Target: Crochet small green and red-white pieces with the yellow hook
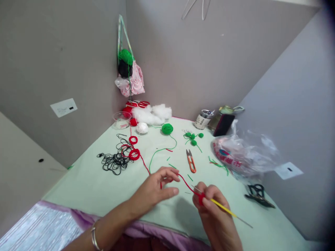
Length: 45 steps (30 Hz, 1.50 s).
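Red yarn (186, 183) runs from the fingers of my left hand (159, 184) to a small red crochet piece (201, 199). The left fingers are curled around the yarn, with the thumb apart from them. My right hand (217, 209) is closed, pinching the crochet piece together with a crochet hook (223, 208) that has a yellow handle. The hook's thin metal tip points toward the left hand. Behind the left hand, the yarn trails back to loose red coils (134, 154) on the table. Orange thread snips (191, 162) lie beyond both hands.
Tangled black cord (115, 160) lies on the left. At the back are white stuffing (151, 114), a green yarn ball (167, 129) and small green crocheted pieces (193, 136). A plastic bag (243, 153) and black scissors (259, 196) are on the right, by the wall.
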Each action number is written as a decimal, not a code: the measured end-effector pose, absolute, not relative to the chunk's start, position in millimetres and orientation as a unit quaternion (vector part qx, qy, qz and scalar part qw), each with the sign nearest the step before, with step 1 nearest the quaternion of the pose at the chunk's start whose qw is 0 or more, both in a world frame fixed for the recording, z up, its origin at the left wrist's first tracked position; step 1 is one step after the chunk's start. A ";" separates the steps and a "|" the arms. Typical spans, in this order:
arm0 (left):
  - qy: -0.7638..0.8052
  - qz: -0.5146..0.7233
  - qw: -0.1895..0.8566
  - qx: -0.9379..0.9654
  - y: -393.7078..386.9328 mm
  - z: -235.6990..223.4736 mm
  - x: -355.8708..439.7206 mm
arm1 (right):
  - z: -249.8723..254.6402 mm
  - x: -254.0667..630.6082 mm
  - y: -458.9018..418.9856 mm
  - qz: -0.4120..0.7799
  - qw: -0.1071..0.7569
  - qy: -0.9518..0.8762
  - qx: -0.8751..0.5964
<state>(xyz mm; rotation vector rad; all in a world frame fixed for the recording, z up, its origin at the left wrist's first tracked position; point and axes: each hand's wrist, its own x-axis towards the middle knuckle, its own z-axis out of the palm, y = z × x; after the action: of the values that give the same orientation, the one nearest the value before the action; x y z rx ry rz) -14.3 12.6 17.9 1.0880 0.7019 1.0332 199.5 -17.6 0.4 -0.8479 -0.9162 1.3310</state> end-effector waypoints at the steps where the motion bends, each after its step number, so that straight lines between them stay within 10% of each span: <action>1: 0.322 0.453 0.670 0.492 16.6 23.2 -28.4 | 1.0 208.6 -19.7 0.599 0.610 -0.392 -0.339; 4: 0.365 0.367 0.651 0.555 35.7 40.9 -74.1 | -0.3 236.0 -28.5 0.637 0.608 -0.358 -0.311; 9: 0.577 0.292 0.276 0.711 99.1 53.9 -122.5 | -6.9 250.1 -36.3 0.626 0.613 -0.367 -0.314; 15: 0.663 0.222 0.187 0.690 180.4 35.3 -123.1 | -3.2 228.8 -36.0 0.628 0.595 -0.340 -0.368; 28: 0.450 0.287 0.438 0.724 104.0 28.2 -25.5 | -8.7 230.7 -36.5 0.642 0.586 -0.325 -0.373; 37: 0.182 0.093 0.642 0.739 57.8 86.8 7.9 | -8.1 228.9 -40.1 0.670 0.567 -0.374 -0.301; 45: 0.185 0.269 0.593 0.736 121.2 148.5 19.3 | -15.7 226.0 -36.4 0.697 0.555 -0.384 -0.243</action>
<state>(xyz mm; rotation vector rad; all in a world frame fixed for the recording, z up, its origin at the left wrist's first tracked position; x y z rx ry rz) 19.3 121.2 148.5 1.7101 0.4312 0.6264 226.0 -36.4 -15.7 -0.5746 -0.9064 1.6470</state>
